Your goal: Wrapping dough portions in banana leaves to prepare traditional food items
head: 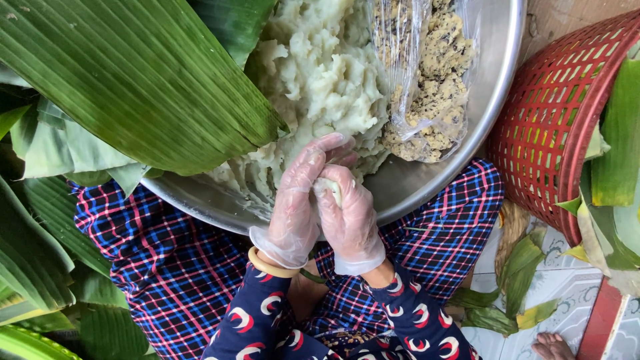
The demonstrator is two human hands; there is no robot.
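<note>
I see my gloved left hand (297, 203) and right hand (348, 217) closed together on a pale dough lump (331, 189), its axis hidden, metal bowl (497, 73) just beyond.

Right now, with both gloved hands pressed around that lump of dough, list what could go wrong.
1. The big bowl rests on the lap with its rim over the knees; it might tip.
2. The loose gloves could slip or tear while the left hand and right hand squeeze the dough lump.
3. The banana leaf overhangs the bowl and could slide into the dough.
</note>
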